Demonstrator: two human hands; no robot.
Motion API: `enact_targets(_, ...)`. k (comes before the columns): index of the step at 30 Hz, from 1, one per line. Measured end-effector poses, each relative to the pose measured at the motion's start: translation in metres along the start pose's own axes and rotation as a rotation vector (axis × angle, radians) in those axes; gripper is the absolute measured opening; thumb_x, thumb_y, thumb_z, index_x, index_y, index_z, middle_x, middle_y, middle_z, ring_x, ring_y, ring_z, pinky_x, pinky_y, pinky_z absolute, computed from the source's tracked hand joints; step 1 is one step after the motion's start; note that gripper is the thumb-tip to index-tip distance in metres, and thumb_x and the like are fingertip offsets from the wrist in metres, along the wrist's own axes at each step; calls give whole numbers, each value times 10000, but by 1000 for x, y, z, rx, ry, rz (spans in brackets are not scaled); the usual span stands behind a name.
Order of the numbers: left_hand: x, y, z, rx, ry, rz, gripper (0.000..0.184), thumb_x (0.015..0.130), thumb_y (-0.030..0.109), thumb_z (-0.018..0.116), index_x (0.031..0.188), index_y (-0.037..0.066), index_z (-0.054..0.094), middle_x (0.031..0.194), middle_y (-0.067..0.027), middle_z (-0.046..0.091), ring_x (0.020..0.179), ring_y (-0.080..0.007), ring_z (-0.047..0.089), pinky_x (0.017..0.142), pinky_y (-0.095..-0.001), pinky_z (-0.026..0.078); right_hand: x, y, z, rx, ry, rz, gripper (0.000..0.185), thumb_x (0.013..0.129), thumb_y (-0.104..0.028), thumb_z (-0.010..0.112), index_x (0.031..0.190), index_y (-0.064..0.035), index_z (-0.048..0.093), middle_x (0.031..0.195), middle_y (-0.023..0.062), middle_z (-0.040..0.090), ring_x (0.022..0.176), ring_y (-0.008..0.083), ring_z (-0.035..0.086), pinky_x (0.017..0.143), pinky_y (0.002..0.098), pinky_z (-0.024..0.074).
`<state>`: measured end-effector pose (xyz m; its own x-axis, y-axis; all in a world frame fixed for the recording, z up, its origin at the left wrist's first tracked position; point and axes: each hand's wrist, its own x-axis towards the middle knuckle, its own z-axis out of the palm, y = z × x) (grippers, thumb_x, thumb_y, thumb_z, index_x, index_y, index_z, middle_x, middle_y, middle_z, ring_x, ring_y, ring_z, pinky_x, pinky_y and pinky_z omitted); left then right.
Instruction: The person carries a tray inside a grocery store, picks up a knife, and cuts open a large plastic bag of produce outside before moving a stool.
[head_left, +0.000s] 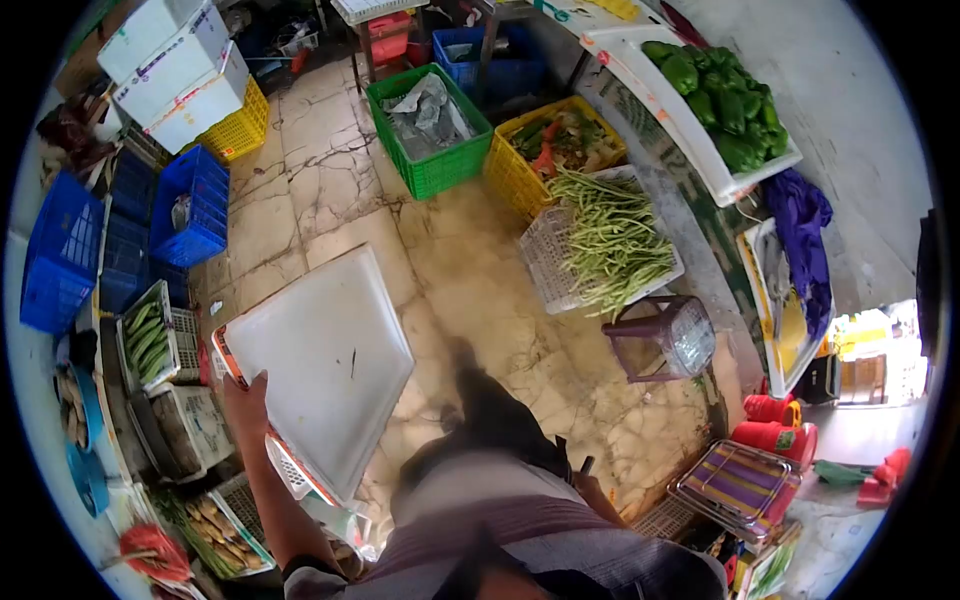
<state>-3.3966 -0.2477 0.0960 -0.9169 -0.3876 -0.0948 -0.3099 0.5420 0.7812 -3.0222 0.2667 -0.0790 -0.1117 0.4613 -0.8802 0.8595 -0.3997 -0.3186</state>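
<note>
My left hand (247,402) grips the left edge of a large white foam tray (310,345), its thumb over the rim. The tray is tilted, and a few dark scraps lie inside it. Beneath its lower edge shows a white slotted basket (288,468). My right hand (594,492) is low beside my body, near a dark, stick-like object (587,465); its fingers are mostly hidden, so I cannot make out its grip.
Ahead stand a green crate (440,170), a yellow crate (510,175) of scraps and a white crate (545,260) with long beans. A purple stool (640,335) is at the right. Blue crates (190,205) and vegetable baskets line the left. Green peppers (730,110) fill a tray at upper right.
</note>
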Motion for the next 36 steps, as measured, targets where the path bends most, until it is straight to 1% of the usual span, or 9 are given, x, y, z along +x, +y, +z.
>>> enact_targets(3,91,-30,23,75,57,60,376,827,178,675,1102,-36,535,1027,-184,647,909,-296,625,811,-396,474,60,-43,50,357,-17,178,177,871,-145,643,780,-35,538,609,54,448,466,209,450,423,376,382)
enact_targets(7,195,1,36,-22,33,-18,429,825,200,670,1133,-52,511,1088,-193,623,941,-305,610,847,-398,460,44,-201,128,99,30,215,180,861,-160,657,792,-8,589,635,93,530,495,231,514,431,391,396)
enact_targets(12,310,50,45,-35,23,1,529,810,222,681,1186,-83,470,1115,-211,609,972,-301,601,882,-399,457,152,-264,195,217,-16,113,243,873,-173,655,858,65,611,615,118,553,468,235,536,450,409,428)
enact_targets(15,377,70,56,71,55,-47,530,808,210,673,1185,-97,463,1116,-213,605,972,-304,595,880,-397,459,82,-387,226,97,-79,-17,229,867,-183,638,779,25,598,561,107,529,429,254,521,428,417,446)
enact_targets(19,475,81,94,129,28,-89,484,808,195,655,1146,-102,477,1098,-222,605,955,-309,594,880,-395,457,119,-463,278,300,34,-69,266,822,-213,675,675,-53,521,513,74,470,392,232,487,362,392,422)
enact_targets(24,623,47,129,31,-110,-50,473,775,155,662,1143,-85,486,1091,-201,599,963,-288,585,881,-395,454,97,-620,346,499,45,-142,258,834,-190,686,748,-23,509,544,73,467,400,220,494,406,421,507)
enact_targets(27,689,48,140,52,-69,-30,457,778,103,630,1173,-78,488,1110,-186,599,972,-263,588,878,-374,458,96,-694,388,427,146,-167,246,810,-157,688,824,22,520,556,75,470,347,199,441,345,363,428)
enact_targets(32,764,71,151,-45,-76,-55,457,776,90,632,1175,-80,489,1143,-195,579,1018,-262,576,899,-374,447,84,-813,457,375,88,-217,237,885,-155,630,716,-36,514,513,75,468,406,204,475,489,422,556)
enact_targets(36,800,66,152,9,-45,-67,493,780,86,636,1210,-75,458,1189,-194,553,1062,-263,558,926,-376,433,86,-905,507,282,-8,-287,245,903,-167,618,746,-27,493,522,58,453,416,181,461,521,417,555)
